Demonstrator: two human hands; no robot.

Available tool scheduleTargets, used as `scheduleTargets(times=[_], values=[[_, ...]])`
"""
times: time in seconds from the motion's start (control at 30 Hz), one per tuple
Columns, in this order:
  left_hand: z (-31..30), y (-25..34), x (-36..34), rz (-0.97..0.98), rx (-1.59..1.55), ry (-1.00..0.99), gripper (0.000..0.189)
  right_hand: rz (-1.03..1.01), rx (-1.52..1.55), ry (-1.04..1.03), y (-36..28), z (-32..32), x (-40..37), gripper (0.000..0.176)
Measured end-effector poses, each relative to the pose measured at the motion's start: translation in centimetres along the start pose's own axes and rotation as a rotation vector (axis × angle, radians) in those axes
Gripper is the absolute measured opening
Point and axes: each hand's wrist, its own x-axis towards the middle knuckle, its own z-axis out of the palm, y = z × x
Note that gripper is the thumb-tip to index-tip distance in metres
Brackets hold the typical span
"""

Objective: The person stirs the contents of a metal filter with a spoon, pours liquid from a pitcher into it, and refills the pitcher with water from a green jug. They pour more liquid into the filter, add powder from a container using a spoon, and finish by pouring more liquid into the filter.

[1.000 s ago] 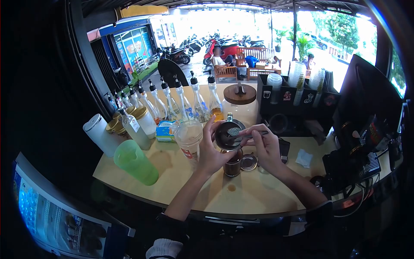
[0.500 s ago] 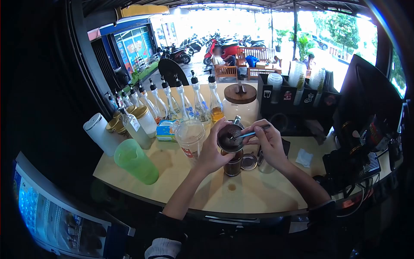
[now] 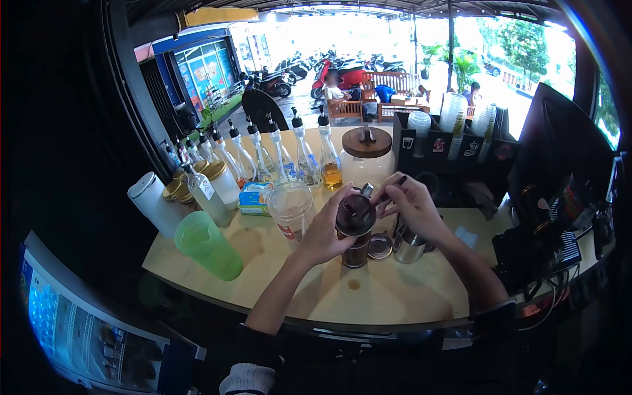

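Observation:
My left hand [image 3: 322, 232] is wrapped round a small metal cup [image 3: 356, 216], tilted so its dark brown inside faces me. In my right hand [image 3: 417, 210] is a thin spoon [image 3: 399, 184], pinched by the handle, its lower end inside the cup. Directly beneath the cup stands a glass [image 3: 355, 255] with dark brown contents, its top partly hidden. A round metal lid [image 3: 380, 246] lies right of the glass. Beside that, below my right hand, is a steel pitcher [image 3: 409, 249]. A large clear plastic jug [image 3: 290, 205] stands left of my left hand.
Pump-topped syrup bottles [image 3: 304, 158] line the back left. A green jug [image 3: 209, 247] stands at the left, near a small carton [image 3: 253, 199]. Behind my hands is a wooden-lidded jar [image 3: 367, 155]. A black cup holder [image 3: 454, 148] and white tissue [image 3: 466, 238] are at the right.
My right hand has risen slightly and turned, the spoon now steeper in the cup. The cup has shifted a little right and down, and more of the steel pitcher shows.

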Motion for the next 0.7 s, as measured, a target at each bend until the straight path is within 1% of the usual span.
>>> scheduleTargets(times=[0.07, 0.13, 0.27, 0.33, 0.4, 0.47, 0.53, 0.57, 0.63, 0.67, 0.7], values=[[-0.2, 0.0, 0.1, -0.012, 0.007, -0.022, 0.096, -0.011, 0.025, 0.017, -0.4, -0.2, 0.5, 0.018], [-0.4, 0.1, 0.3, -0.022, -0.014, -0.051, 0.096, 0.041, 0.010, -0.118, -0.7, -0.4, 0.9, 0.021], [-0.4, 0.3, 0.5, -0.018, -0.037, -0.085, 0.096, 0.013, -0.107, -0.065, -1.3, -1.1, 1.9, 0.020], [-0.5, 0.5, 0.5, -0.027, -0.044, -0.111, 0.097, 0.014, -0.121, -0.091, -1.7, -1.1, 2.0, 0.019], [-0.5, 0.5, 0.4, -0.029, -0.016, -0.127, 0.097, 0.046, -0.207, -0.229, -2.3, -0.9, 1.9, 0.018], [-0.5, 0.4, 0.4, -0.031, 0.012, -0.143, 0.097, 0.005, -0.238, -0.211, -2.1, -0.8, 1.6, 0.018], [-0.5, 0.3, 0.4, -0.036, 0.014, -0.073, 0.098, -0.063, -0.139, -0.090, -1.5, -1.1, 1.1, 0.018], [-0.6, 0.4, 0.5, -0.032, 0.011, -0.074, 0.098, -0.063, -0.142, -0.087, -1.6, -1.1, 0.6, 0.018], [-0.7, 0.6, 0.6, -0.062, -0.019, -0.040, 0.099, -0.042, 0.063, 0.090, -1.8, -1.0, -0.4, 0.019], [-0.6, 0.6, 0.6, -0.062, -0.023, -0.042, 0.099, -0.039, 0.061, 0.092, -1.7, -1.2, -0.8, 0.019], [-0.4, 0.6, 0.7, -0.070, -0.015, -0.021, 0.100, -0.045, 0.142, 0.156, -1.5, -1.5, -1.3, 0.018]])
